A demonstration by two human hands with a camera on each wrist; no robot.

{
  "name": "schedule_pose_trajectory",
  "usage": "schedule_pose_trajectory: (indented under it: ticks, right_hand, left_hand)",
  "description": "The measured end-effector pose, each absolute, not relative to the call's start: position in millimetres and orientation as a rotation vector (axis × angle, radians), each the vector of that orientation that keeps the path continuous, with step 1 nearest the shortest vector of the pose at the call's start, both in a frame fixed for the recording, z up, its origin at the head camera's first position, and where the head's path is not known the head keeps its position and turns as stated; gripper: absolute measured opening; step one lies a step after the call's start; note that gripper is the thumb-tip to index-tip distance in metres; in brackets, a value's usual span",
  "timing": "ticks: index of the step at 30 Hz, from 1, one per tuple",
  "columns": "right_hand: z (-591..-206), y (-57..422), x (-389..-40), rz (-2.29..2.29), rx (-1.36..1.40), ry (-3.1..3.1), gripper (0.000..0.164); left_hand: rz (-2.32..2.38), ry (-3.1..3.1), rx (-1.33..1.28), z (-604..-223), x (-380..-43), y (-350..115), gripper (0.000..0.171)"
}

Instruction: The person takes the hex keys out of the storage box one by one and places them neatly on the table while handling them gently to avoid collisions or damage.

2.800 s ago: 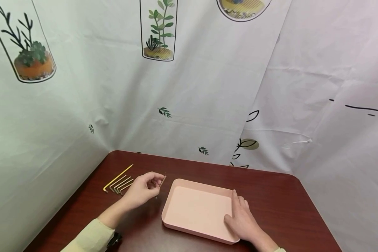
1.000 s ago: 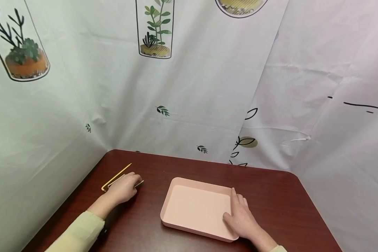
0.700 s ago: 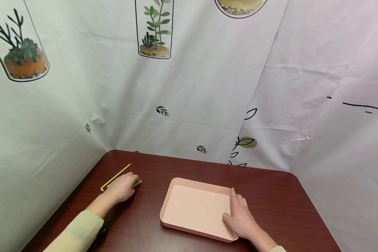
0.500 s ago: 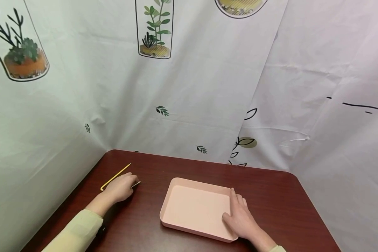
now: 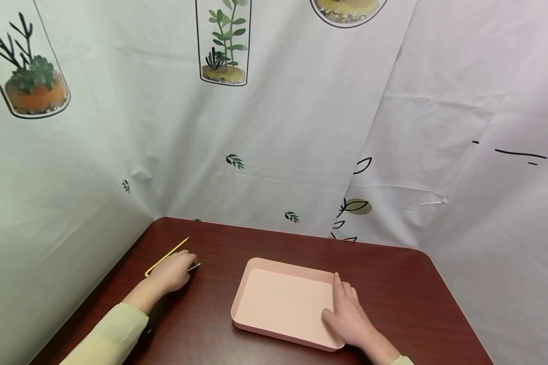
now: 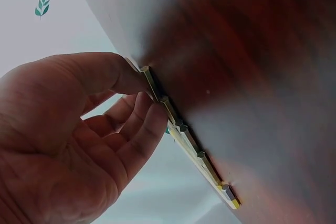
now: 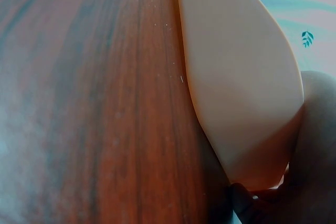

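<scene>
My left hand (image 5: pixel 171 272) is low over the left side of the table, its thumb and fingertips pinching a thin brass-coloured hex key (image 5: pixel 195 266) whose end sticks out past the hand. The left wrist view shows several hex keys (image 6: pixel 190 139) lying in a row, their short bent ends toward the camera, with my fingers at the near end of the row. A longer yellow hex key (image 5: pixel 166 256) lies on the far side of them. My right hand (image 5: pixel 349 315) holds the right wall of a pink rectangular tray (image 5: pixel 283 303), thumb inside and fingers along the rim.
The dark red-brown table (image 5: pixel 383 268) is bounded by white printed cloth (image 5: pixel 292 126) behind and at both sides. A small dark object (image 5: pixel 145 332) shows below the left sleeve. The tray sits near the middle of the table.
My left hand carried a hex key from beside the tray leftward to the other keys, then slid slightly further left with it. The right hand stays on the tray.
</scene>
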State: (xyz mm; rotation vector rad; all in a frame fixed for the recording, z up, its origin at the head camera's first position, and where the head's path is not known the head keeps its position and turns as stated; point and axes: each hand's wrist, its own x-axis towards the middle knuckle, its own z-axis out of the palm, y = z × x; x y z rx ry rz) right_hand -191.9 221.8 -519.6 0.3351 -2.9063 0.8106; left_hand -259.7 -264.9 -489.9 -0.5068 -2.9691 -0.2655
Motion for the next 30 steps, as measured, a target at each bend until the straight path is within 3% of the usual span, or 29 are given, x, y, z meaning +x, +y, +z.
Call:
schedule_pose_trajectory:
  ticks: [30]
  right_hand:
    - [-521.1, 221.4, -192.9, 0.793, 0.334, -2.906, 0.102]
  left_hand:
    - [-0.255, -2.997, -0.447, -486.0, -257.3, -267.4, 0.025]
